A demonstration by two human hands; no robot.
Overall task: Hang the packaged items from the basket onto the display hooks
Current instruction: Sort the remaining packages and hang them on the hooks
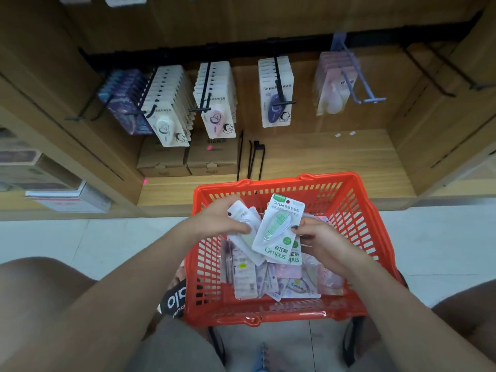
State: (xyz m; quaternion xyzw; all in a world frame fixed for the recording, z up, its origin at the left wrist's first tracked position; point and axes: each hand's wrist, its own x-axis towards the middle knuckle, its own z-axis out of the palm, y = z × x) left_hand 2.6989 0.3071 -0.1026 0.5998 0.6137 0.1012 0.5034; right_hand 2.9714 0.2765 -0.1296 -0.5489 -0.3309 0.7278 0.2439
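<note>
A red plastic basket (357, 210) sits on the floor in front of me with several packaged correction tapes (268, 283) loose in its bottom. Over the basket, my left hand (217, 218) grips a stack of pale packages (244, 218). My right hand (319, 242) pinches the right edge of two green Campus packages (279, 229), held upright and slightly tilted. Behind the basket, black display hooks (205, 87) on a rail carry rows of hung packages. A blue hook (357, 76) at the right holds a few pink packages. Black hooks (429, 71) at the far right stand bare.
Two cardboard boxes (188, 159) sit on the wooden shelf (335, 157) under the hung rows. Loose black hooks (255, 159) lean on the shelf behind the basket. Boxes (69, 197) fill the left shelf. My knees flank the basket on the pale tiled floor (67, 237).
</note>
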